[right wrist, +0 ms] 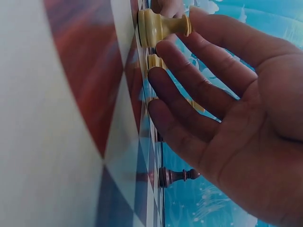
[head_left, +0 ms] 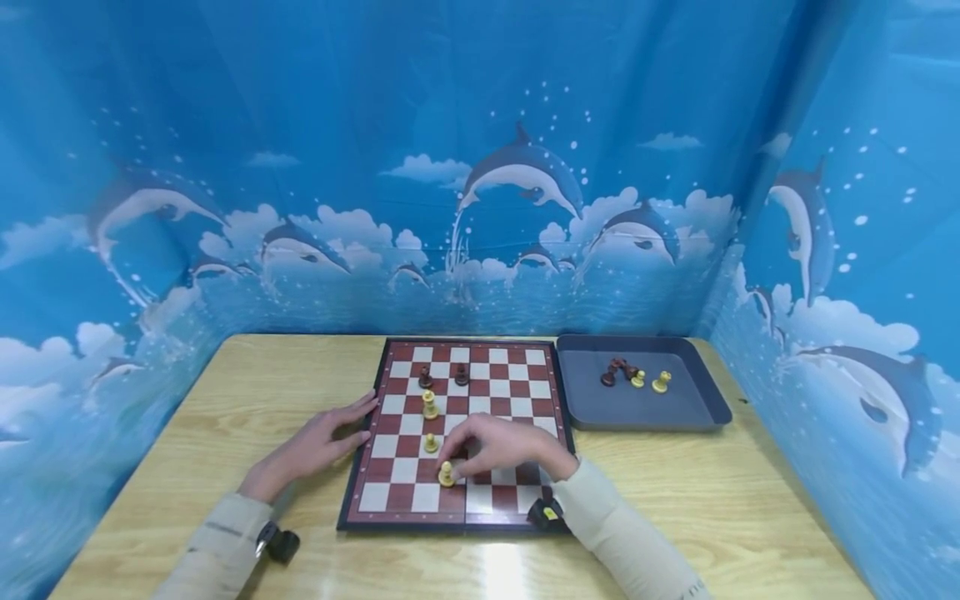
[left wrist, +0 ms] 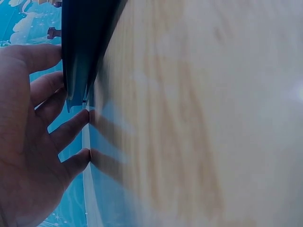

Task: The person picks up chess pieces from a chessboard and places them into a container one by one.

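Observation:
The chessboard (head_left: 401,471) lies on the table with its red and white squares facing up. My right hand (head_left: 498,442) is over its near half, with thumb and index finger pinching a cream pawn (head_left: 446,475) that stands upright on the board. The right wrist view shows the thumb at the neck of this pawn (right wrist: 154,27). My left hand (head_left: 318,442) rests with extended fingers against the board's left edge (left wrist: 78,61). Beyond the pinched pawn stand another cream pawn (head_left: 431,443), a taller cream piece (head_left: 430,407) and two dark pieces, one being this dark piece (head_left: 461,377).
To the board's right a grey tray (head_left: 637,412) holds several loose pieces, among them a cream piece (head_left: 661,382) and a dark piece (head_left: 608,377). A blue dolphin-print curtain (head_left: 375,167) surrounds the wooden table (head_left: 675,492). My right forearm crosses the board's near right corner.

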### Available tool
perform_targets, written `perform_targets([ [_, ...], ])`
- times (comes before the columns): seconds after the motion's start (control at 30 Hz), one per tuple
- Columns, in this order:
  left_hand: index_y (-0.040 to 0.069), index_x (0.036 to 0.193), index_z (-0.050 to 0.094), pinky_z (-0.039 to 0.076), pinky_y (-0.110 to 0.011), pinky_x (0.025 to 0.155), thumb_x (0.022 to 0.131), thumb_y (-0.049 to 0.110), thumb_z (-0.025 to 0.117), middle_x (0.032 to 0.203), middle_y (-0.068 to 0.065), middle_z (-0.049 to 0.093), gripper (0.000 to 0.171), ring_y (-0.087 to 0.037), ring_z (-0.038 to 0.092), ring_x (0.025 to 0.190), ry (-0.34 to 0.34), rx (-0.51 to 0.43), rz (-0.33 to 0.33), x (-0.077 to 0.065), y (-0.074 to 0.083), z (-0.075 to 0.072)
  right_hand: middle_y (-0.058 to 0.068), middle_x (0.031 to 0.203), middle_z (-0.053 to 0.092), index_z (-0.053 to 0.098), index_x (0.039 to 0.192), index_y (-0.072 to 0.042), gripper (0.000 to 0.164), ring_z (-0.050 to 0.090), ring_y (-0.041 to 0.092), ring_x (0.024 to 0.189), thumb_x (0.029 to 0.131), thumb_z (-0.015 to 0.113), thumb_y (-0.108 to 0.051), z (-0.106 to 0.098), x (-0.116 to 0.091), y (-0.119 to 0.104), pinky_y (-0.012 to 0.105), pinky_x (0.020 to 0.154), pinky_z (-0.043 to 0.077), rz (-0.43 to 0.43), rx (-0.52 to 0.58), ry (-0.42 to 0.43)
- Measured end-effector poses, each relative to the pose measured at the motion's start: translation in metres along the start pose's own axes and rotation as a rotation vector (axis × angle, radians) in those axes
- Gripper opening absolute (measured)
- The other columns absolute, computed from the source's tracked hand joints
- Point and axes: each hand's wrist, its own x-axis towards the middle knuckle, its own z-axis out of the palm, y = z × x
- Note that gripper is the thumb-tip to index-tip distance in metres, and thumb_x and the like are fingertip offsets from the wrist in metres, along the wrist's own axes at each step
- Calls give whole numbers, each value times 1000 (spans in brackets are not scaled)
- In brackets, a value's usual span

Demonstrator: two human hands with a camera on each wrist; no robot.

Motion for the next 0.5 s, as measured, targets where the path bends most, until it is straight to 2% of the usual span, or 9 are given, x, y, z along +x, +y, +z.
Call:
perform_targets([
  [0.2,7,154,41,31,-64,116,104,34,58,164,-16,31,60,-48,36,145,-2,4,-9,-1,0,-1,4,114,76,77,114,-7,20,66,-1,99,94,73,-10,1,4,-1,23,92,57,-45,-40,8],
  [0.33,9,155,41,31,-64,117,104,35,58,164,-15,30,60,-47,35,146,-6,4,-19,0,-1,0,5,117,75,77,112,-8,21,65,-1,107,92,75,-10,1,4,-3,23,100,54,-52,-73,30],
  [0.5,8,155,41,31,-64,117,104,35,58,164,-16,31,60,-48,35,145,-3,5,-12,-1,-2,-1,3,118,74,78,111,-9,21,63,-1,111,91,77,-12,1,3,-6,20,102,50,-50,-101,59],
])
